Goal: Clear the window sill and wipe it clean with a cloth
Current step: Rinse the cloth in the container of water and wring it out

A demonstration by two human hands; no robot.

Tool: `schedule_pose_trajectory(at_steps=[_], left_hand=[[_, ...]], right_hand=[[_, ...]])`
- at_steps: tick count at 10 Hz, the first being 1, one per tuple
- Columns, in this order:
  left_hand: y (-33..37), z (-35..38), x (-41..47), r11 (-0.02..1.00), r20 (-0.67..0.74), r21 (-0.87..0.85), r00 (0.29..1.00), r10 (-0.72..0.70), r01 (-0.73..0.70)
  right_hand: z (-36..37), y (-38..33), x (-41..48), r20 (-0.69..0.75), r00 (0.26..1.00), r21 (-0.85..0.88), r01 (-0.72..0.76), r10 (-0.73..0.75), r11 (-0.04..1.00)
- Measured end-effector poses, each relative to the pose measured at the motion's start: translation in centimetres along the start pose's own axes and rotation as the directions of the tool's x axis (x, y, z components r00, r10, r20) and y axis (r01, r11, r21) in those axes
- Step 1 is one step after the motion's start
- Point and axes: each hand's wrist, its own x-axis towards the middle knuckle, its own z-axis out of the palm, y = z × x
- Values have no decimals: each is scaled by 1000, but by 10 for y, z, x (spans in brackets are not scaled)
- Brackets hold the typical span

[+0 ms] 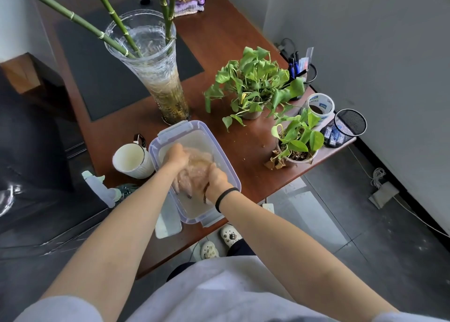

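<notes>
Head view | step: rinsing cloth (196,167) in clear plastic container (188,133) of murky water on tabletop (231,41) | left hand (176,156) and right hand (217,179): each grip clenched around cloth | advice: wring low inside container, keeping drips off tabletop.

Tape roll (319,107): you see blue label patches, but the print is too blurred to read.
Other text: none.

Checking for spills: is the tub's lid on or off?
Off: the tub is open-topped; left hand and right hand grip the cloth inside.
</notes>
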Motion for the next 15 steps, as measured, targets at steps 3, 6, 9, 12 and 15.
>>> schedule_pose_trajectory(at_steps=[3,6,9,12,15], left_hand=[[15,1,-52,939,-55,-313,990,130,-141],[35,17,-68,931,-334,129,869,366,-343],[-2,19,-32,944,-281,172,905,320,-280],[1,-11,3,951,274,-233,952,-136,203],[-6,-16,3,978,213,-207,976,46,-1]], right_hand=[[-2,-10,-8,46,998,124,-54,48,991],[10,-3,-12,311,920,116,214,-240,970],[-5,18,-17,239,944,-491,318,-226,811],[-15,-10,-17,88,995,36,43,-46,998],[5,-9,-15,-22,998,69,52,-50,996]])
